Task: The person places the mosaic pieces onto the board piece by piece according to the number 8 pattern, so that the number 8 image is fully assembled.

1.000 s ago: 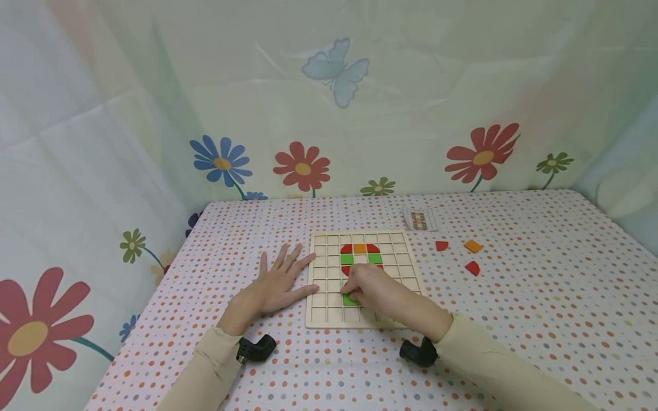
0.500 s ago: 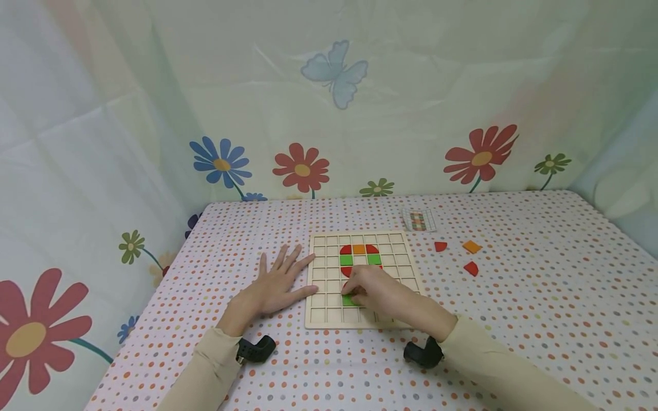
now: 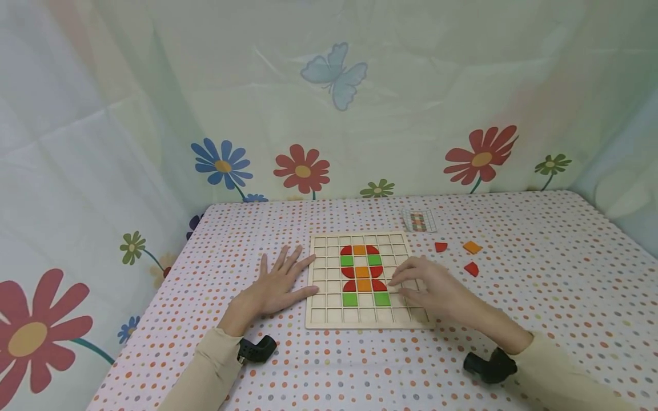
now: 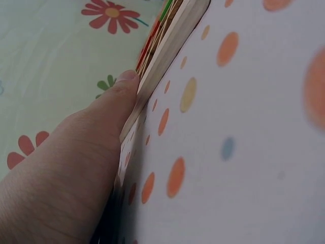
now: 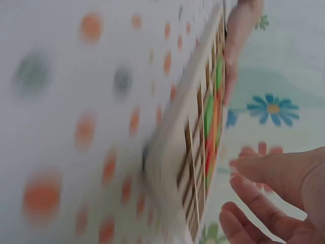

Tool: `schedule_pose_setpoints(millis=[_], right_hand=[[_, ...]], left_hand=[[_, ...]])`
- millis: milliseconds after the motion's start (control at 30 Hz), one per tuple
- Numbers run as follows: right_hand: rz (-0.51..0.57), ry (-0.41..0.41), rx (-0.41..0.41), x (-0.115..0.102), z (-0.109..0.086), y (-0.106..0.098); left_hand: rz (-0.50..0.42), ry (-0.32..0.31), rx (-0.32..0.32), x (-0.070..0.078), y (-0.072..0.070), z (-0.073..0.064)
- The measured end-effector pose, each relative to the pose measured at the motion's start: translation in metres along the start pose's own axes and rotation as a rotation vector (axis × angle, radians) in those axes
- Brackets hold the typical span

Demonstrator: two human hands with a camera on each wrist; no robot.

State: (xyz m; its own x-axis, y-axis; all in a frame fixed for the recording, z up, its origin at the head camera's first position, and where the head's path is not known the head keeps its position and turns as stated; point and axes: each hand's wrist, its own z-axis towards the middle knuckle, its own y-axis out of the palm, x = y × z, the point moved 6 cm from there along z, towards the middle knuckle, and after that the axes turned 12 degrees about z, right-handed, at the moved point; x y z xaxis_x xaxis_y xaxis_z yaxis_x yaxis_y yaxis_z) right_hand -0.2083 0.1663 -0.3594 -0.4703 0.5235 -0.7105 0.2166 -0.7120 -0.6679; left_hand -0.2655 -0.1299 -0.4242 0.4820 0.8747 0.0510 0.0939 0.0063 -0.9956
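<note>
A square wooden grid board (image 3: 324, 314) lies on the table with red, orange and green pieces set in its middle columns. My left hand (image 3: 272, 289) lies flat with fingers spread, thumb and fingertips touching the board's left edge; in the left wrist view the thumb (image 4: 96, 119) presses against that edge. My right hand (image 3: 437, 288) hovers over the board's right side, its fingers loosely bent and holding nothing. In the right wrist view its fingers (image 5: 259, 203) stand apart from the board. The lowest pieces are a green square (image 3: 350, 299) and another green square (image 3: 382, 298).
Right of the board lie a red quarter-round piece (image 3: 441, 246), an orange square (image 3: 472, 247) and a second red piece (image 3: 472, 269). A small pattern card (image 3: 419, 220) lies behind the board's right corner. A flowered curtain (image 3: 401, 114) stands behind the dotted tablecloth (image 3: 329, 371).
My right hand has let go of a red piece on the board and moved right, uncovering the lower red, orange and green pieces. The left hand has stayed still.
</note>
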Motion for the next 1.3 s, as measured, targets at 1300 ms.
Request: schedule_pose_setpoints(millis=[1300], right_hand=[[-0.099, 0.424, -0.063, 0.121, -0.02, -0.109]], left_hand=[[-0.007, 0.009, -0.015, -0.001, -0.001, 0.001]])
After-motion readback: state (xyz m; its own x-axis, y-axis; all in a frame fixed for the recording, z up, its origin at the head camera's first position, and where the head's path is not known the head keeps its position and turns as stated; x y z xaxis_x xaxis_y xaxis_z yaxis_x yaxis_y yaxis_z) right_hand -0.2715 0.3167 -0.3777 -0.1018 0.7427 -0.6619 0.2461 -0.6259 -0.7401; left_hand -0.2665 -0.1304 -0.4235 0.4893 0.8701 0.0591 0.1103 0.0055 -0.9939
